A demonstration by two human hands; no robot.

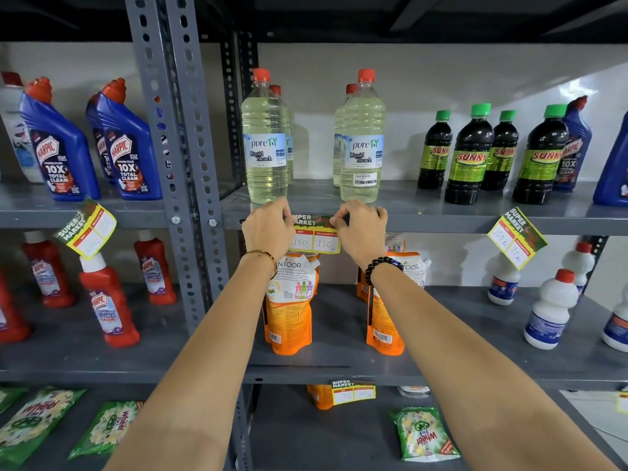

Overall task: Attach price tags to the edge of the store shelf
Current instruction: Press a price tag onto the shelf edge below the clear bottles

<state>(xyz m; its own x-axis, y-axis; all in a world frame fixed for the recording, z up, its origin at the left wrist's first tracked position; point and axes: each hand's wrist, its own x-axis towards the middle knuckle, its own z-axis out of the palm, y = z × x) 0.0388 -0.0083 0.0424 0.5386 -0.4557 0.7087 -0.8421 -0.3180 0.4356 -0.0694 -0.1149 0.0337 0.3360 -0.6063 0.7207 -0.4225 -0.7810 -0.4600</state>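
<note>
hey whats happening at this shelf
A person is fixing a yellow price tag to the front edge of the grey shelf, right below the liquid bleach bottles. The left hand pinches the tag's upper left corner and the right hand its upper right corner, holding it level. The tag reads 160 and 110. Other tags already hang on nearby shelf edges, two of them tilted.
</note>
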